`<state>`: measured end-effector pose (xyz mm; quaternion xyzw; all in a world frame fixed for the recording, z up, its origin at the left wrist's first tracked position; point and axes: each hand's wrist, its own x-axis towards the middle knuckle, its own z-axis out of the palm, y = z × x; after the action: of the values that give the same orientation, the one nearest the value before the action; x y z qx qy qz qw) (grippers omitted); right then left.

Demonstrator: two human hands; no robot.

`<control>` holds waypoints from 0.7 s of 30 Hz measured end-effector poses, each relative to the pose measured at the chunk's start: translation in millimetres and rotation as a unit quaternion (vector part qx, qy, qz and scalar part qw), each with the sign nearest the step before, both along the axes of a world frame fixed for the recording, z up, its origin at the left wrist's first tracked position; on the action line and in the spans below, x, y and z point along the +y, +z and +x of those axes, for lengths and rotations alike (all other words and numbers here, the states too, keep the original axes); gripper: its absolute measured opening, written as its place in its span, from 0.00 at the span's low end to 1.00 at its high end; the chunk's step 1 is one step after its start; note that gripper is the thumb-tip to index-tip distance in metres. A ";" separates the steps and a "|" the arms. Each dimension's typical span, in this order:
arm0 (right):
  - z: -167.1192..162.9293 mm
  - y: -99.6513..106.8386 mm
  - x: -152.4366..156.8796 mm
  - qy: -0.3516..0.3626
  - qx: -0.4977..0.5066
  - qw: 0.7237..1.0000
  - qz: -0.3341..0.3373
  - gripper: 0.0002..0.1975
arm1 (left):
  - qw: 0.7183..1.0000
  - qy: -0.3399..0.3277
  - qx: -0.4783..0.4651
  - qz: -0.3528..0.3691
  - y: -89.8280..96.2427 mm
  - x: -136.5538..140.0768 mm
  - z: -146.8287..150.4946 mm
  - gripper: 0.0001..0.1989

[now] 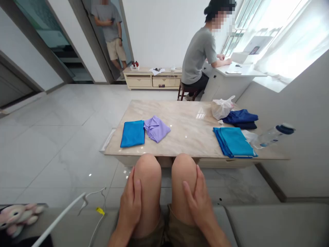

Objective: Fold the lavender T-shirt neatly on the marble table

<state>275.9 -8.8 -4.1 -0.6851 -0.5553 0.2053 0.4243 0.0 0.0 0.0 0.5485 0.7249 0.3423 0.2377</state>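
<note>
1. Currently the left hand [131,206] lies open and flat on the left knee [147,171], holding nothing; bare floor [51,144] spreads to its left.
2. Ahead of it, past the table's near edge [180,156], lie a folded blue cloth [133,133] and a lilac cloth [156,128], touching.
3. Likewise the right hand [199,202] rests open on the right knee [183,169]; a teal folded stack [233,142] lies ahead to its right, near the edge.

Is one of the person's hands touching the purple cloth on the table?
No, the left hand and right hand rest on the knees, apart from the purple cloth.

plush toy [15,214] cut off at left edge; both forearms cropped below
</note>
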 end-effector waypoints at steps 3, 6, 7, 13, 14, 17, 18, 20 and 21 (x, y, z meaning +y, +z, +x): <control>-24.6 -0.5 -17.2 0.016 -0.145 0.986 0.081 0.49 | 0.997 -0.035 0.063 0.031 -23.9 -45.5 4.8 0.44; -34.0 -0.7 -25.3 0.029 -0.202 0.973 0.109 0.50 | 0.991 -0.067 0.103 0.049 -30.9 -53.2 8.9 0.45; -34.6 -0.9 -27.3 0.035 -0.210 0.971 0.111 0.50 | 0.990 -0.072 0.113 0.050 -30.3 -51.0 10.8 0.45; -30.2 -3.0 -36.8 0.049 -0.244 0.963 0.106 0.47 | 0.976 -0.093 0.172 0.097 -22.1 -43.2 23.8 0.50; -29.5 -3.9 -37.4 0.043 -0.249 0.962 0.105 0.47 | 0.972 -0.092 0.183 0.112 -20.0 -44.6 24.2 0.50; -28.3 -6.9 -38.2 0.021 -0.261 0.959 0.108 0.47 | 0.958 -0.109 0.216 0.156 -9.3 -48.3 20.8 0.47; -27.9 -7.8 -38.3 0.013 -0.264 0.958 0.111 0.47 | 0.952 -0.119 0.227 0.168 -4.7 -48.2 18.9 0.45; -27.1 -8.9 -38.6 0.002 -0.268 0.956 0.117 0.47 | 0.942 -0.136 0.248 0.184 4.9 -44.6 15.9 0.43; -26.6 -9.0 -38.5 -0.003 -0.267 0.957 0.114 0.47 | 0.938 -0.138 0.258 0.187 9.4 -40.8 15.3 0.42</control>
<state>249.3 -47.3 -13.1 -0.6638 -0.6660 -0.0515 0.3365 15.3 -40.8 9.4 0.7474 0.6013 0.2821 -0.0189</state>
